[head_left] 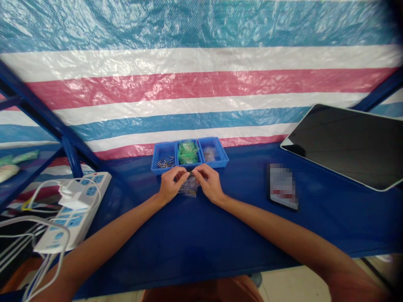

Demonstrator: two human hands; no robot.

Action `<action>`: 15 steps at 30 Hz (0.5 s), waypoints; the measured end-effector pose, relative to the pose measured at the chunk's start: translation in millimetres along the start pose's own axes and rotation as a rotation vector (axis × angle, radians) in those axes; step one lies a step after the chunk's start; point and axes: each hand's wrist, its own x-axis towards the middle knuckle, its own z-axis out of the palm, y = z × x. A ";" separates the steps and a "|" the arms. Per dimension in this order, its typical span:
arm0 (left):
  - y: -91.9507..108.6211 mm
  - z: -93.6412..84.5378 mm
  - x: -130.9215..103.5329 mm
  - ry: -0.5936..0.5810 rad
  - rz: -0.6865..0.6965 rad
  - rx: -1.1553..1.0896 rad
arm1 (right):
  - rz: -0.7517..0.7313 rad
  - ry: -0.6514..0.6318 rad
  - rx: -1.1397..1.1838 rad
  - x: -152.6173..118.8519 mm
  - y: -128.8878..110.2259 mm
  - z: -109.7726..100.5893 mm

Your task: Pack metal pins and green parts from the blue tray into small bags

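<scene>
My left hand (171, 183) and my right hand (209, 182) meet in front of a blue divided tray (223, 158). Both pinch the top of a small clear plastic bag (189, 187), which hangs between them with thin metal pieces inside. The tray's left compartment holds loose metal pins (165, 162). Green packets (188, 152) fill the middle one, and small clear bags (209, 154) lie in the right one. Fingertip details are too small to make out.
A white power strip (94, 188) with plugs and cables lies at the left. On the right are a phone (283, 186) and a large dark-screened tablet (349, 144). A striped sheet (201, 88) hangs behind the blue table (201, 239), between blue frame bars (71, 157).
</scene>
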 end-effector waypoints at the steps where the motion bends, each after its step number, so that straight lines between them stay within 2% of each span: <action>1: 0.2 0.1 0.0 -0.006 0.001 -0.009 | -0.001 0.000 0.000 0.2 -0.1 -0.1; 10: -0.3 -1.4 0.5 -0.028 0.003 0.020 | -0.002 -0.022 0.018 -0.5 -1.1 0.8; 15: 1.3 -2.4 0.2 -0.025 0.005 0.032 | -0.051 -0.052 0.019 -1.3 -1.8 1.5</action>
